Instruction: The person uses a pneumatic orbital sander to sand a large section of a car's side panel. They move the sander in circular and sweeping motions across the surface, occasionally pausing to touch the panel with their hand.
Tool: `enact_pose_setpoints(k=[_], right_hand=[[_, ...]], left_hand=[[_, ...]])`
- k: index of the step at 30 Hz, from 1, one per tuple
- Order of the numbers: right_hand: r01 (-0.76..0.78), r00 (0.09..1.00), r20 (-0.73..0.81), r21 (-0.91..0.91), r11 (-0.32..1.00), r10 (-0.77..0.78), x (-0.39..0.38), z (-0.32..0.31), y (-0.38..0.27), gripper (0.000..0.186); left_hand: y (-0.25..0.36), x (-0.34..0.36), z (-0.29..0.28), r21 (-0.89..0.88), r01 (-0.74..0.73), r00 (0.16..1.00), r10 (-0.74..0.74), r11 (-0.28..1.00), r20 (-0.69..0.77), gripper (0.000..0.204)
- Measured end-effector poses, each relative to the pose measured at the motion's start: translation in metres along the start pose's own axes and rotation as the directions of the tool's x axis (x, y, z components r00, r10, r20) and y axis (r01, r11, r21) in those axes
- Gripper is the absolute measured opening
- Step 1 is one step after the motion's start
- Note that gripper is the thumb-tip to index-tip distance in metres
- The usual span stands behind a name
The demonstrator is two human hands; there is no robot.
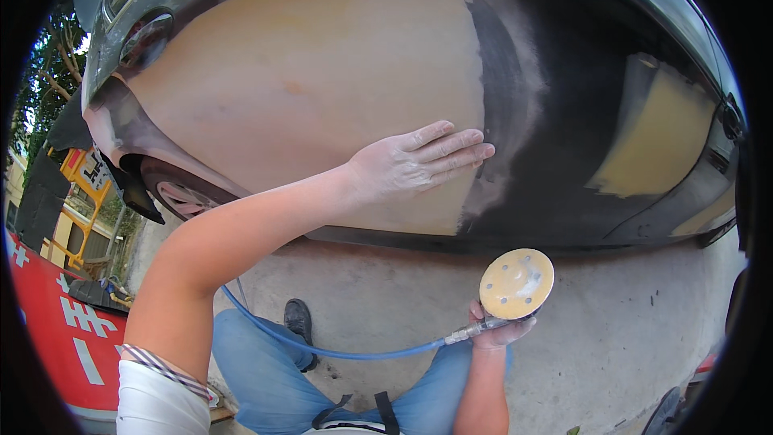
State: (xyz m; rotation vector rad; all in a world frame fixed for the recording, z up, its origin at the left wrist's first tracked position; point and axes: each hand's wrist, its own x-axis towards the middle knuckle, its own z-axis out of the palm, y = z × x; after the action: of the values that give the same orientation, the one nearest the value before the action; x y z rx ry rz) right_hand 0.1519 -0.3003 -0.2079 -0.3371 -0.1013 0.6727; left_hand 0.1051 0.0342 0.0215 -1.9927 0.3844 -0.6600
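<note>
My left hand (419,159), dusted white, lies flat with fingers stretched out on the car's side panel. Under its palm is a broad tan area of body filler (322,89); its fingertips reach over the ragged edge onto the dark panel (564,153). Low on the right, my right hand (501,333) is closed around an air sander. The sander's round yellow sanding disc (516,283), with several holes and whitish dust, faces up, away from the panel. A blue air hose (346,353) runs from the sander's fitting leftward past my legs.
A second tan filler patch (656,141) shows toward the car's right end. The wheel (187,193) and a side mirror (147,39) are at the left. A red board (60,338) and an orange barrier (83,193) stand at far left. Grey concrete (628,314) lies below.
</note>
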Motion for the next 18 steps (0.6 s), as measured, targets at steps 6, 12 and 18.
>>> enact_pose_setpoints(k=[6, 12, 18], right_hand=[[0.003, 1.000, -0.028, -0.079, 0.997, -0.005, -0.005, 0.008, 0.001, 0.108], [0.017, 0.996, -0.084, -0.114, 0.993, -0.027, -0.009, 0.012, 0.000, 0.112], [-0.092, 0.995, 0.009, -0.209, 0.974, 0.096, -0.005, 0.008, 0.007, 0.102]], left_hand=[[0.049, -0.036, 0.017, -0.006, -0.237, 0.962, 0.236, 0.971, 0.136, 0.074], [0.024, -0.015, -0.013, -0.151, -0.326, 0.900, 0.355, 0.933, 0.254, 0.073], [-0.017, 0.012, -0.020, -0.189, 0.072, 0.997, -0.071, 0.979, 0.010, 0.069]])
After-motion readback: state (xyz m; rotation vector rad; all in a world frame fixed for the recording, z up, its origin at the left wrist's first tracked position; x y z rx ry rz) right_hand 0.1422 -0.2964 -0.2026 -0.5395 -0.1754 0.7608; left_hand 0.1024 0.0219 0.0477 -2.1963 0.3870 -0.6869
